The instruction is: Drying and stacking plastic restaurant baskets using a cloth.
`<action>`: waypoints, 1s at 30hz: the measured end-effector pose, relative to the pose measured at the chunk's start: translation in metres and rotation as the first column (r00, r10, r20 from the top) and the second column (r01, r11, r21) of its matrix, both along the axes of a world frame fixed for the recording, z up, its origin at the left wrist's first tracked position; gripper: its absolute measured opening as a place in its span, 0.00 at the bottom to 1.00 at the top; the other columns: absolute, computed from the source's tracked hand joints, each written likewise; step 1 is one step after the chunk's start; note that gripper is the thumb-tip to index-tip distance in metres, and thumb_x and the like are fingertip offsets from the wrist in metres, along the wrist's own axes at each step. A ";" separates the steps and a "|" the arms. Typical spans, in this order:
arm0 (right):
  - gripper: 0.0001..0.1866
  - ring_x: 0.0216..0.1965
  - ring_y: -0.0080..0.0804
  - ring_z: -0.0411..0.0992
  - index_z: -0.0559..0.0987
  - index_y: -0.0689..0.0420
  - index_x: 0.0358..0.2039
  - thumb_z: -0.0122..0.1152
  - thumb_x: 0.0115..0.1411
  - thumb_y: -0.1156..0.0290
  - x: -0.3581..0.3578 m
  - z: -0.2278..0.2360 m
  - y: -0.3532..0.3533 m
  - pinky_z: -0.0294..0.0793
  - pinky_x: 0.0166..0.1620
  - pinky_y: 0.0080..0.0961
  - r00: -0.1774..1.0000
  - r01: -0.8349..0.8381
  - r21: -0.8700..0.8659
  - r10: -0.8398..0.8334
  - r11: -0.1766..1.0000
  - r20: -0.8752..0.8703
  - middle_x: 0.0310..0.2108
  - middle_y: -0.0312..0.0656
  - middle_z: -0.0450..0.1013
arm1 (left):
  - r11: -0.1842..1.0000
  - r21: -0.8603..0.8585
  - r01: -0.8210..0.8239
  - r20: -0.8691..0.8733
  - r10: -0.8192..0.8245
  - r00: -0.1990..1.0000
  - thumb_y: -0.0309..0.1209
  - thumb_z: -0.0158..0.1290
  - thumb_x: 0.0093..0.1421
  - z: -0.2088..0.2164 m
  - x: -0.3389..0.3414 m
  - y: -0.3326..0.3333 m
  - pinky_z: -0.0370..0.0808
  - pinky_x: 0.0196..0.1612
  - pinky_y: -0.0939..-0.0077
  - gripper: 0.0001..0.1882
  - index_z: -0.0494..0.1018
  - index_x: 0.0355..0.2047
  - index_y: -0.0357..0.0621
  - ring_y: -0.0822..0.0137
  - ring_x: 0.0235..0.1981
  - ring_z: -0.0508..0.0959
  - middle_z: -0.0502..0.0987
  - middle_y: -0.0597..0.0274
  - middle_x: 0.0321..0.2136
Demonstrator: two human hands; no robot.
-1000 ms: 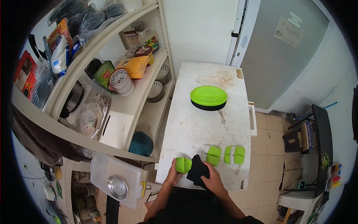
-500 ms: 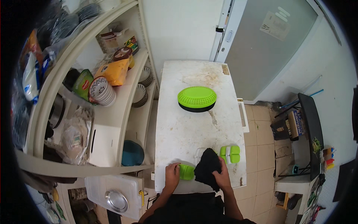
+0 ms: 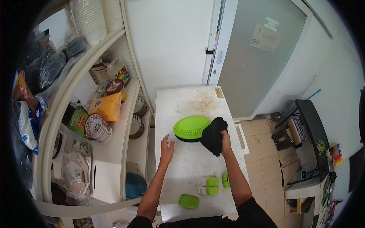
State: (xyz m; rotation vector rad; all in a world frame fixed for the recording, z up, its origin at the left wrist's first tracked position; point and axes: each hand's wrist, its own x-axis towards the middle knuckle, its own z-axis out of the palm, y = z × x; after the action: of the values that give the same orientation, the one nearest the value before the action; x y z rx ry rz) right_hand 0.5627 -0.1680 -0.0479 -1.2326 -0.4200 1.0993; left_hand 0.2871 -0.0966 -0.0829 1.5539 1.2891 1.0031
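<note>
My right hand [image 3: 226, 142] is closed round a bunched black cloth [image 3: 214, 137], which hangs over the right end of an oval basket. That basket is a bright green perforated oval [image 3: 191, 127] with a black oval piece [image 3: 184, 138] beneath it. To the basket's left, my left hand [image 3: 167, 149] is empty, fingers apart, above the table. Nearer me lie a green lidded container [image 3: 189, 201], a white and green container [image 3: 212, 186] and another green one [image 3: 226, 180], partly hidden by my right forearm.
The worn white table [image 3: 173, 99] stands before a wall and a sliding door [image 3: 262, 57]. Shelves [image 3: 108, 159] on the left hold stacked bowls [image 3: 98, 128], packets and a teal bucket [image 3: 135, 186]. At right, a black folding table [image 3: 311, 131] stands by the wall.
Both hands have reached forward from the table's near edge. The black cloth has travelled with my right hand to the basket. My left hand has left the green container. The view has shifted.
</note>
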 end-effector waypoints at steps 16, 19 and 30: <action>0.23 0.46 0.34 0.72 0.69 0.63 0.52 0.50 0.57 0.65 -0.049 -0.030 -0.041 0.71 0.51 0.28 0.972 -0.183 -0.169 0.153 0.968 -0.177 0.45 0.45 0.72 | 0.980 -0.007 -0.201 -0.144 0.197 0.970 0.32 0.53 0.60 -0.017 -0.023 -0.072 0.61 0.58 0.58 0.28 0.58 0.56 0.32 0.44 0.53 0.64 0.63 0.38 0.52; 0.24 0.48 0.36 0.72 0.69 0.62 0.53 0.51 0.58 0.64 -0.046 -0.024 -0.059 0.71 0.53 0.28 0.971 -0.180 -0.127 0.156 0.975 -0.179 0.47 0.45 0.72 | 0.969 -0.170 -0.180 -0.184 0.149 0.972 0.32 0.56 0.57 0.000 -0.038 -0.097 0.58 0.60 0.56 0.34 0.54 0.58 0.33 0.43 0.57 0.60 0.55 0.37 0.58; 0.30 0.60 0.43 0.64 0.60 0.57 0.63 0.43 0.67 0.52 -0.073 0.009 -0.159 0.60 0.64 0.41 0.659 -0.026 0.427 0.337 0.904 -0.672 0.61 0.46 0.62 | 0.884 0.048 0.465 -0.739 -0.282 0.612 0.52 0.66 0.39 0.056 -0.016 -0.079 0.59 0.56 0.45 0.54 0.53 0.65 0.55 0.41 0.59 0.59 0.57 0.41 0.59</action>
State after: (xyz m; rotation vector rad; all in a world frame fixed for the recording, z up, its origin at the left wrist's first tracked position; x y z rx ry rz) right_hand 0.4893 -0.3269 -0.0388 -0.3173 -0.1141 1.5070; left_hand 0.2706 -0.1758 -0.0264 2.4378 1.2563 0.2463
